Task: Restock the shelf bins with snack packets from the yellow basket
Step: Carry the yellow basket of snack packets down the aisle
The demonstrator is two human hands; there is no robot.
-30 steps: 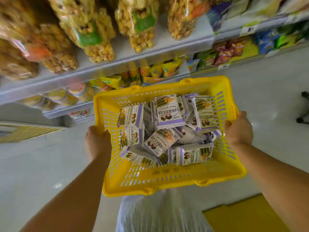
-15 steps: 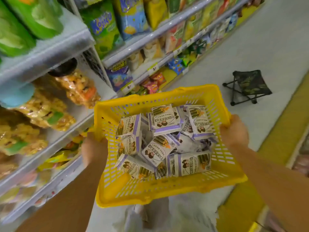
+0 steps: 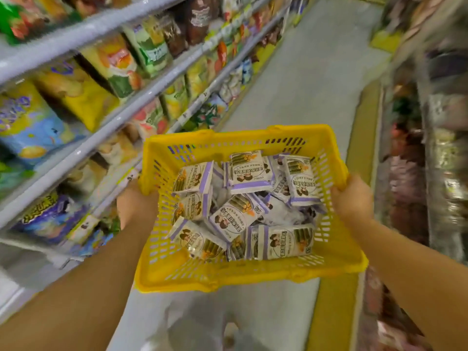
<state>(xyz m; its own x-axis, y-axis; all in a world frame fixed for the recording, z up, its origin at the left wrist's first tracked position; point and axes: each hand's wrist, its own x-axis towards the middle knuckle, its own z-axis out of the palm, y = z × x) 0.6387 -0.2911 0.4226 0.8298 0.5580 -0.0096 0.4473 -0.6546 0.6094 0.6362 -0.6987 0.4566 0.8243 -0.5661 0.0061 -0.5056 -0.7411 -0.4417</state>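
A yellow plastic basket (image 3: pixel 238 274) with slotted walls is held in the air in front of me, above the aisle floor. Several white and purple snack packets (image 3: pixel 250 171) lie heaped inside it. My left hand (image 3: pixel 136 206) grips the basket's left rim. My right hand (image 3: pixel 353 201) grips the right rim. Both arms reach forward from the bottom corners of the view.
Grey shelves (image 3: pixel 121 120) full of coloured snack bags run along the left. A blurred rack of goods (image 3: pixel 435 153) lines the right side. The pale aisle floor (image 3: pixel 314 79) stretches ahead between them, with a yellow strip (image 3: pixel 362 138) at the right.
The view has swung to the right, from facing the left shelves to looking down the aisle. The basket stays gripped in both hands. The small folding stool is out of view now.
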